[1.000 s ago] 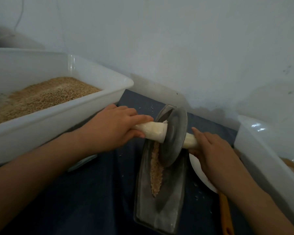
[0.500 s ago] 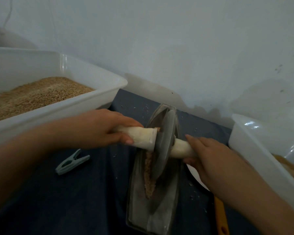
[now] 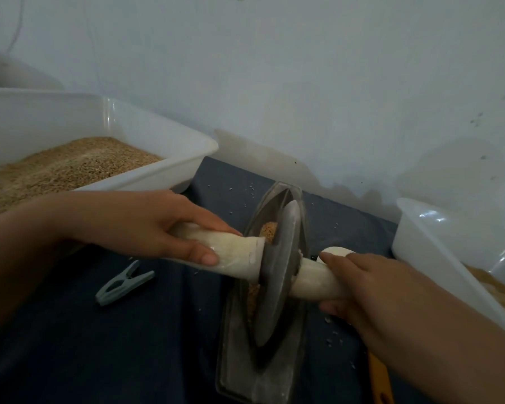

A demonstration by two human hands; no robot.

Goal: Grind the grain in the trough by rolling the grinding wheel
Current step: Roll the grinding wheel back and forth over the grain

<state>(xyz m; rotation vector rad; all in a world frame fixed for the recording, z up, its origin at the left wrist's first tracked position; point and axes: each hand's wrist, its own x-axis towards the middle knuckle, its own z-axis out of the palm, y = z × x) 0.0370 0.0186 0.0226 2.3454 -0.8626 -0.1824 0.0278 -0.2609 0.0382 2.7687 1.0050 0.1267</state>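
- Our left hand (image 3: 146,225) kept a clenched grip on the left white handle (image 3: 233,255) of the grinding wheel (image 3: 277,275).
- Our right hand (image 3: 373,290) gripped the right handle (image 3: 312,282), fingers curled round it.
- The wheel stood on edge in the metal trough (image 3: 233,360), on the dark tabletop (image 3: 99,345).
- Grain (image 3: 267,230) lay in the trough beside the wheel.
- A clothes peg (image 3: 123,282) lay left of the trough, near the grain-filled white tub (image 3: 158,176).

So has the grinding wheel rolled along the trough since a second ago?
Yes. The grinding wheel has rolled toward the person, from the far end of the trough to around its middle.
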